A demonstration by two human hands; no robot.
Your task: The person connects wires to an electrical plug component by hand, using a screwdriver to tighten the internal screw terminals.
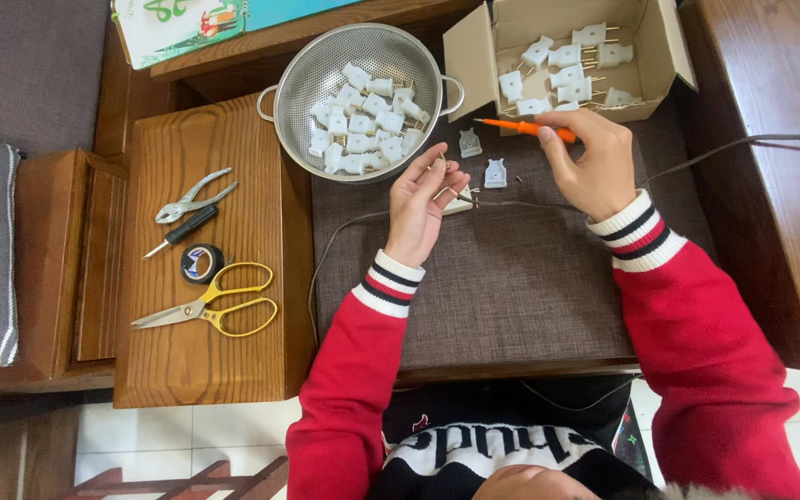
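The left hand (421,199) pinches a small white plug half (458,201) together with the end of a thin grey cable (530,205), fingers curled close around both, just in front of the metal colander (360,97). The right hand (587,159), to the right of the colander, is closed around an orange-handled screwdriver (530,128), with the tool lying sideways across the fingers and its tip pointing toward the colander. The plug half looks light, hard and smooth, likely brittle at its thin edges, so a grip on its flat sides seems safest; its brass prongs would be a poor place to squeeze. The cable looks limp and springy and probably wants to slip out of the plug, so holding it close to its bared end should keep it steady. The screwdriver is slim and stiff, and its ribless handle may turn in the fingers. Two loose white plug parts (481,157) lie on the dark woven mat (511,278) between the colander and the hands. The colander holds a heap of white plugs (363,116); right of it an open cardboard box (571,60) holds more plugs with prongs fitted. Left of the colander, on the wooden surface (201,370), lie pliers (192,197), a black-handled screwdriver (181,231), a roll of black tape (202,263) and yellow-handled scissors (210,308), all well apart from the hands. The cable trails off across the mat both ways and could snag a sleeve or drag the loose parts; the colander rim sits near the left knuckles.
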